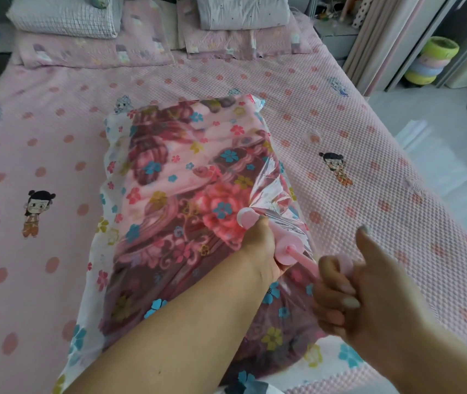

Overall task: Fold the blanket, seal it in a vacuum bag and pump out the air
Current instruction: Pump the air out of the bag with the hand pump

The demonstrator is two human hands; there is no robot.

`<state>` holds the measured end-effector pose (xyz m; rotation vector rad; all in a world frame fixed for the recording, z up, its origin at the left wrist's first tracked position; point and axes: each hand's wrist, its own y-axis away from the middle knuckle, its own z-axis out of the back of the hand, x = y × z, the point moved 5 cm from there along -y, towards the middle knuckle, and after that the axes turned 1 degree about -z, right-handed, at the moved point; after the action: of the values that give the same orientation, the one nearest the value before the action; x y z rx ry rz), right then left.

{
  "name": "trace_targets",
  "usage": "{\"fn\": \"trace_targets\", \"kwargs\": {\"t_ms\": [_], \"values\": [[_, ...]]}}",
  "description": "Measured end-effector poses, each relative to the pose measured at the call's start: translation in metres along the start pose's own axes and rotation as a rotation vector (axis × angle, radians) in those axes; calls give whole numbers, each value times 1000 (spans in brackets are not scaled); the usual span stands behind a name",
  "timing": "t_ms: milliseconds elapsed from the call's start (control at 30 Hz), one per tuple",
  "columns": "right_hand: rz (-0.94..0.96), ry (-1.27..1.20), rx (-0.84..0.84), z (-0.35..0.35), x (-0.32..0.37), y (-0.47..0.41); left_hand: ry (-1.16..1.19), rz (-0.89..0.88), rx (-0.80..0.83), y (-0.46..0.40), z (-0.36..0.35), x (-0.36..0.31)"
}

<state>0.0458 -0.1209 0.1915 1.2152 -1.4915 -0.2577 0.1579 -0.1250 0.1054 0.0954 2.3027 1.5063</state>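
Home bedroom: bed (340, 137) with pink cartoon-print cover, pillows (64, 17) at head.

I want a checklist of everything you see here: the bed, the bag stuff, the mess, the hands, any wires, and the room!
Surface: pink dotted bedspread with cartoon figures.
Job's things: flowered blanket lies inside the vacuum bag on the bed; pink hand pump stands tilted on the bag.
Clutter: two pillows at the head of the bed.
Hands: left hand grips the pump body; right hand holds the pump handle, thumb raised.
Cables: nothing seen.
Surroundings: stacked coloured rings by a curtain on the right; pale floor.
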Motion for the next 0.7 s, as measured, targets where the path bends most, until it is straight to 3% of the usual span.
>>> {"fn": "trace_targets", "kwargs": {"t_ms": [67,233,467,700], "values": [[40,-38,35,0,-3,10,0,-12,31,0,-1,-1],[97,71,-200,-13,4,-26,-94,-20,-62,-3,4,4],[51,17,-1,-3,-4,8,-89,-112,-40,-5,5,-1],[104,115,-177,-19,7,-30,-124,-64,-89,-4,6,2]]}}
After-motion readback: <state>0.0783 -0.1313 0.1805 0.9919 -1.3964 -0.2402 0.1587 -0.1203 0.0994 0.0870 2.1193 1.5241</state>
